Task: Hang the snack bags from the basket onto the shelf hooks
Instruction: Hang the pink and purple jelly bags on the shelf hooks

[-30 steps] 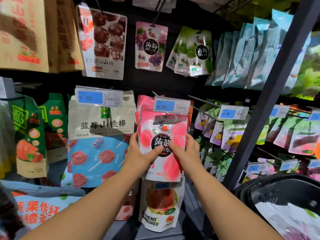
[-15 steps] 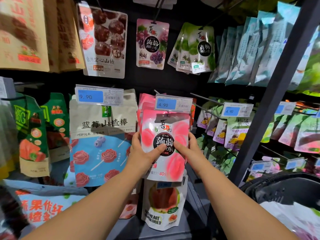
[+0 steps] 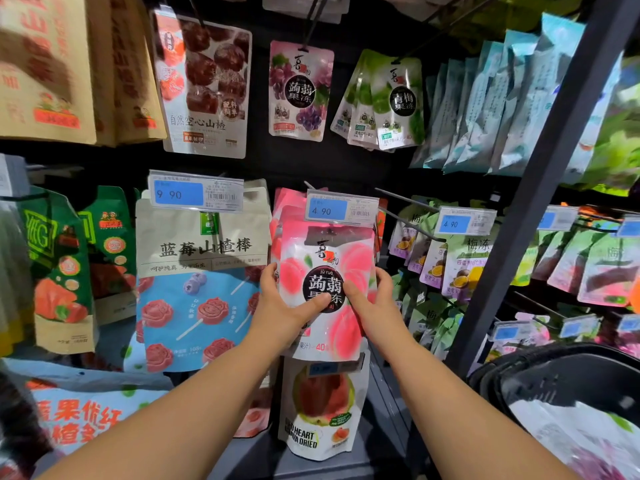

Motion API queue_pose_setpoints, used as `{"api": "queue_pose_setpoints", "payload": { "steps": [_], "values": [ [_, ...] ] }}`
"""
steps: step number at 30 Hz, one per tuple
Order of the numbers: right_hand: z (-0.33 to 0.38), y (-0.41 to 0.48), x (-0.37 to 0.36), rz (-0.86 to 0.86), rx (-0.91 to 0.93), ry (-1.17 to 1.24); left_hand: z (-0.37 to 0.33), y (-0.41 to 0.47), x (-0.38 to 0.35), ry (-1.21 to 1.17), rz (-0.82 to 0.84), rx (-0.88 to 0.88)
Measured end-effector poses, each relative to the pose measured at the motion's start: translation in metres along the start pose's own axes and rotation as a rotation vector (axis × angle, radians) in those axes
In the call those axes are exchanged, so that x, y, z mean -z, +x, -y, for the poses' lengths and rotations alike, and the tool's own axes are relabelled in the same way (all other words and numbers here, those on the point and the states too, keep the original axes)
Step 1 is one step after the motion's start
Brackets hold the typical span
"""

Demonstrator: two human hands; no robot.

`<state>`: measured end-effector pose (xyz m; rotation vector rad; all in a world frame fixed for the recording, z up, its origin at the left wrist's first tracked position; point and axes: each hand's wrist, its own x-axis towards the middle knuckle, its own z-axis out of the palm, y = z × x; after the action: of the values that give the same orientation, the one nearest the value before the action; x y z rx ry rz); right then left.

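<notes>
The peach konjac jelly bag (image 3: 329, 268) is upright at the front of a row of matching pink bags (image 3: 285, 206) on the middle tier. Its top edge is tucked just under the 4.90 price tag (image 3: 341, 210), which covers the hang hole, so I cannot tell whether it is on the hook. The left hand (image 3: 280, 306) grasps its left edge with the thumb laid across the black label. The right hand (image 3: 372, 306) grasps the right edge in the same way.

Just to the left hangs a blueberry hawthorn stick bag (image 3: 204, 271) under a 9.90 price tag (image 3: 195, 194). A dried guava pouch (image 3: 322, 410) stands directly below. To the right, 2 bare hook rods (image 3: 398, 199) jut out ahead of the passion fruit jelly bags (image 3: 460, 268), and a dark shelf upright (image 3: 540, 188) slants between them and the next bay. On the tier above hang a grape konjac jelly bag (image 3: 301, 91) and green plum jelly bags (image 3: 391, 105).

The black basket (image 3: 554, 372) sits at lower right, well apart from both hands, with pale snack bags (image 3: 581, 441) lying inside.

Against 1 second ago, little differs: both hands keep the same hold, and the bag remains under the same tag.
</notes>
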<state>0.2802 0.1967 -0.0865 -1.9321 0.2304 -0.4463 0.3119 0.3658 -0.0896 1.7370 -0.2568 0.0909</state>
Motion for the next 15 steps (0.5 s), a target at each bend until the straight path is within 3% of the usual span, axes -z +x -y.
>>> {"api": "queue_pose_setpoints", "payload": {
  "steps": [4, 7, 10, 15],
  "values": [
    [-0.005, -0.013, 0.001, -0.090, 0.144, -0.145, -0.002, -0.004, -0.001, 0.042, -0.074, -0.101],
    [-0.011, -0.024, 0.004, -0.044, 0.286, -0.291, -0.003, -0.008, -0.003, 0.109, -0.084, -0.246],
    [-0.012, -0.026, 0.007, 0.004, 0.298, -0.302, 0.000, -0.008, -0.005, 0.146, -0.010, -0.321],
    [-0.013, -0.021, 0.004, 0.077, 0.251, -0.239, 0.006, -0.004, -0.006, 0.172, 0.089, -0.298]
  ]
}}
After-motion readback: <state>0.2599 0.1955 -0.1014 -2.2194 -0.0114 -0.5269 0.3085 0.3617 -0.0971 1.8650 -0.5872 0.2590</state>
